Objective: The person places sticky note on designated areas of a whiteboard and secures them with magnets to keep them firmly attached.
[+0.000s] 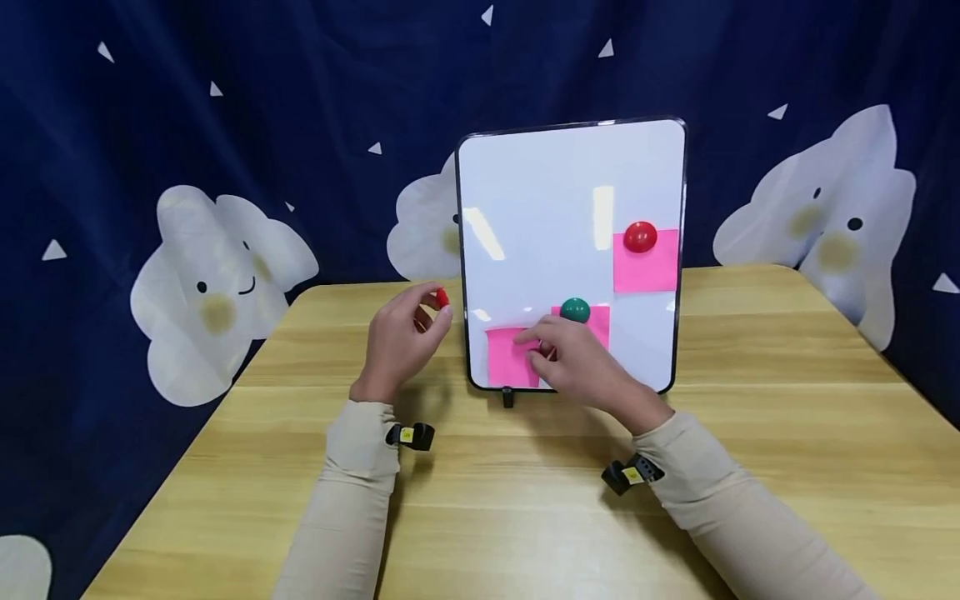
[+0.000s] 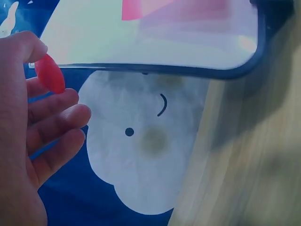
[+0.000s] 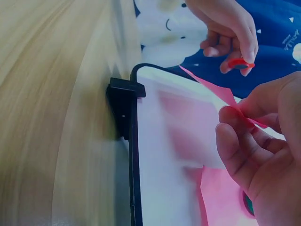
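Note:
My left hand (image 1: 397, 343) pinches a small round red magnet (image 2: 50, 74) between thumb and index finger, just left of the whiteboard (image 1: 536, 192). Its other fingers are spread in the left wrist view. With thumb and fingertips, my right hand (image 1: 579, 360) pinches the edge of a square pink paper note (image 3: 212, 87). In the right wrist view that note stands out from the board and casts a shadow on it. A green magnet (image 1: 575, 310) sits on a second pink note (image 1: 599, 323), partly hidden by my right hand.
Higher on the board's right side, a large red magnet (image 1: 641, 237) sits on another pink note (image 1: 645, 277). The board stands upright on the wooden table (image 1: 480, 517), with a black stand foot (image 1: 507, 398) at its lower edge. A dark blue cloud-print curtain (image 1: 337, 75) hangs behind.

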A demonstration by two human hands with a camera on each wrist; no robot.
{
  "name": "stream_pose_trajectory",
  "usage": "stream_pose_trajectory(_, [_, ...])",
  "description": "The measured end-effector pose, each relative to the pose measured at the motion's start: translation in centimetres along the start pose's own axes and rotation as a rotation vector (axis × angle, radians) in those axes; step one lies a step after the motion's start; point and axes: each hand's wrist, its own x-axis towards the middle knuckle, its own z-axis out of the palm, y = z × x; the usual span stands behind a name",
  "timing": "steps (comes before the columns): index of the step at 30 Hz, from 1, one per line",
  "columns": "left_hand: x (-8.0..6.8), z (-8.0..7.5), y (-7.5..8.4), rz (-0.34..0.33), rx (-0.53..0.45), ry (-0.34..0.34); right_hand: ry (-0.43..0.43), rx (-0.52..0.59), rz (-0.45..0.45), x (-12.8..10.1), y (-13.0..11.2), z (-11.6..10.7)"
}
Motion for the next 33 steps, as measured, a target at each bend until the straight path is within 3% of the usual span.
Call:
stream_pose_trajectory(14, [2.0, 2.2, 2.3, -0.009, -0.044, 0.069, 0.053, -0.071, -0.001, 0.8, -0.3, -0.8])
stream_pose_trajectory(25, [3.3, 1.6, 3.2, -0.008, -0.037, 0.136, 0.125, -0.121, -0.078, 2.3, -0.5, -1.0])
stream_pose_trajectory(33, [3.7, 2.1, 3.4, 0.005, -0.029, 0.113, 0.119, -0.172, -0.077, 2.7, -0.4, -1.3])
